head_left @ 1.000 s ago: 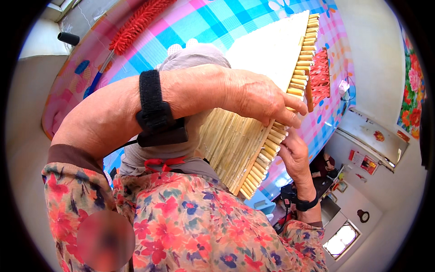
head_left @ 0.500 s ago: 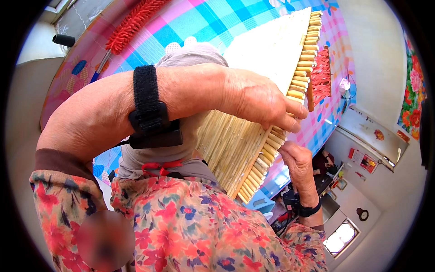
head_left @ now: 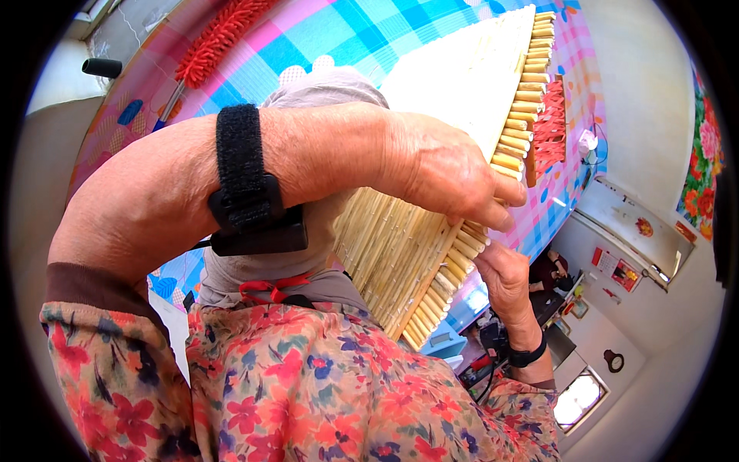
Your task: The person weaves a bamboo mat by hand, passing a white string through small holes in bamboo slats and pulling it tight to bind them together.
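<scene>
A mat of pale straw-coloured stalks (head_left: 389, 250) lies slanted across my lap, its stalk ends in a row along the right side. A thin strip runs beside those ends. From the left, my left hand (head_left: 454, 173) reaches across the mat, its fingers bent over the edge and gripping it. Lower down at the same edge is my right hand (head_left: 504, 277), with thumb and fingers closed together at the stalk ends. What lies between the fingertips of both hands is partly hidden. Above my left hand the mat's far part is bright white with glare.
Under the mat spreads a blue and pink checked cloth (head_left: 308, 38). A red fluffy duster (head_left: 219, 42) lies at the upper left. Beyond the mat's edge is a red woven piece (head_left: 550, 127). A light blue plastic object (head_left: 443, 341) stands below the mat. Another person (head_left: 548, 273) is at the right.
My left hand has shifted slightly right and down along the mat's edge, its forearm moving with it. My right hand stays at nearly the same place. The mat has barely moved.
</scene>
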`<state>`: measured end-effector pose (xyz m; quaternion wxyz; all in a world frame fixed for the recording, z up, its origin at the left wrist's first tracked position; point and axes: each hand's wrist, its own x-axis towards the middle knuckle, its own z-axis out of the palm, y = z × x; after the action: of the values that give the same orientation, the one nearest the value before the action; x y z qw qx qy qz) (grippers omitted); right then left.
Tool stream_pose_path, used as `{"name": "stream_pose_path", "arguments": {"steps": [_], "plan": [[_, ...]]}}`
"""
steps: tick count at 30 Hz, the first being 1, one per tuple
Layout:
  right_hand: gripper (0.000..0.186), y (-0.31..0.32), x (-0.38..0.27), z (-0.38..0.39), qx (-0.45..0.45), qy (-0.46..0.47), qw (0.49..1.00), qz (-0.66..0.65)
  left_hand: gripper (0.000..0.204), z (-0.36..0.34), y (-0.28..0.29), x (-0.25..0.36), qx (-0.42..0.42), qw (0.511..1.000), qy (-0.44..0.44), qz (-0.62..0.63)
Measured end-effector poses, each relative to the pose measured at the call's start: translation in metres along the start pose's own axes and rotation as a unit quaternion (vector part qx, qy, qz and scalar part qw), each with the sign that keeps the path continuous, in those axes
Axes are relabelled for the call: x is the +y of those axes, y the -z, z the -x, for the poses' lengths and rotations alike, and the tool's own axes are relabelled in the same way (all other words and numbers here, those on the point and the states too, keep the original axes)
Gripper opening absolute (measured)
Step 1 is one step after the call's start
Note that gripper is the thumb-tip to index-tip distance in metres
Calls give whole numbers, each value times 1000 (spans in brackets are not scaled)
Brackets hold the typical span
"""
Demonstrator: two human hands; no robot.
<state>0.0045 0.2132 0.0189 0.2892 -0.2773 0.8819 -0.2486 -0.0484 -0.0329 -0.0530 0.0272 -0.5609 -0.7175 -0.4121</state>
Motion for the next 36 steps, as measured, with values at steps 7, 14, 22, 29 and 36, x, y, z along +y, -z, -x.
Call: {"name": "stream_pose_path", "arguments": {"steps": [7,14,22,29,36], "plan": [[14,-3,-6,-3,11,16,1000,-3,29,3,5,3,-17,1000,9,-6],[16,-3,-7,-6,-5,14,1000,5,27,4,2,1,1,1000,-1,-1],[23,-9,-3,-10,-3,20,1000,-2,27,6,2,1,15,1000,-10,14],[24,-9,-1,-6,17,-15,999,-42,34,6,-6,-1,63,998,-2,17],[16,-2,-10,0,1,-88,995,-47,42,-4,-4,-5,39,998,43,-2]]}}
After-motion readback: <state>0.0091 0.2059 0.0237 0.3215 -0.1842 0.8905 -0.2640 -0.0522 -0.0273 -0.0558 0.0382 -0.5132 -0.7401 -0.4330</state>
